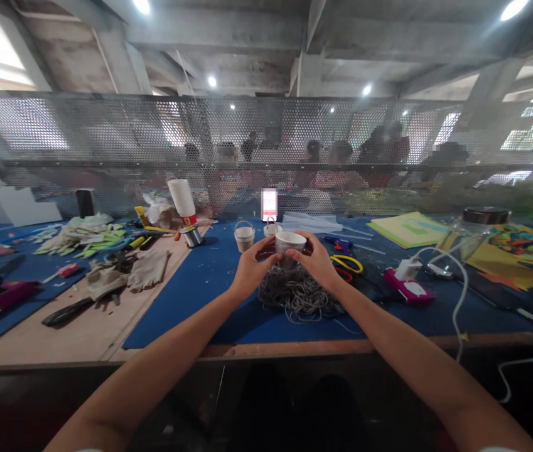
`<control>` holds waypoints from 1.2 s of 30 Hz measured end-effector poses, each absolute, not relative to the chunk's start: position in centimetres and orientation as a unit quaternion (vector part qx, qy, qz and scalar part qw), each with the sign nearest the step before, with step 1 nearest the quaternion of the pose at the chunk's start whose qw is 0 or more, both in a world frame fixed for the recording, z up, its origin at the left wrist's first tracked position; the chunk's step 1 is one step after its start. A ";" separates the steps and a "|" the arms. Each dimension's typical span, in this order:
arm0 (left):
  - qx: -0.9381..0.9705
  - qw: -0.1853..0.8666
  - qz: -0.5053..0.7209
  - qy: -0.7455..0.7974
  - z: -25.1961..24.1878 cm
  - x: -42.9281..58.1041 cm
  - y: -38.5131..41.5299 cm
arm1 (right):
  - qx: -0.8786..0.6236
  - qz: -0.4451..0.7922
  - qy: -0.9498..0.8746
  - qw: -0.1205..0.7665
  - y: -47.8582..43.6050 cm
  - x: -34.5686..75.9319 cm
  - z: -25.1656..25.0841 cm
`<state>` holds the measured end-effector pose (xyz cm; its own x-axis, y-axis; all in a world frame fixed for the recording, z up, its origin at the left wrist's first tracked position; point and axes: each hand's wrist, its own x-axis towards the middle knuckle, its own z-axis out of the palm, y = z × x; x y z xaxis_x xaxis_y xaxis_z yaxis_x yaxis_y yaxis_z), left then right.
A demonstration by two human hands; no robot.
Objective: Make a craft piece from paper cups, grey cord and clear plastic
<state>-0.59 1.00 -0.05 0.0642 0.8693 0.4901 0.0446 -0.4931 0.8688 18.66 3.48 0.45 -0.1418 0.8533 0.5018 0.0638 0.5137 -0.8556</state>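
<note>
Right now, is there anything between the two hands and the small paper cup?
Nothing visible. The left hand and the right hand already hold the paper cup from its two sides. The grey cord pile lies below the cup, not between.

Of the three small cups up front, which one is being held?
The nearest cup, clasped between left grip and right grip over the cord pile; the two handled cups behind it stand untouched.
</note>
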 end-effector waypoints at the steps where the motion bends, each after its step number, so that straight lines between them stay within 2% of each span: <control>1: 0.638 0.341 0.584 0.368 -0.1 -0.5 0.9 | -0.345 0.351 -0.667 0.559 3.4 18.6 0.5; 12: 0.659 0.246 0.597 0.386 0.2 -0.3 0.1 | -0.341 0.354 -0.666 0.562 3.3 18.6 0.6; 28: 0.727 0.111 0.542 0.406 0.3 -1.2 0.0 | -0.336 0.344 -0.677 0.557 3.7 19.1 0.3; 31: 0.712 0.148 0.581 0.365 0.5 -0.8 -0.4 | -0.315 0.393 -0.656 0.562 3.6 19.1 0.7; 36: 0.636 0.308 0.616 0.347 0.7 -0.4 -0.3 | -0.286 0.486 -0.624 0.541 2.8 19.2 1.3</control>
<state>-0.37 -0.25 0.73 0.0002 0.8212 0.5706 0.0613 -0.5695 0.8197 19.20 2.81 1.35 -0.2513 0.8831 0.3963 -0.1681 0.3634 -0.9164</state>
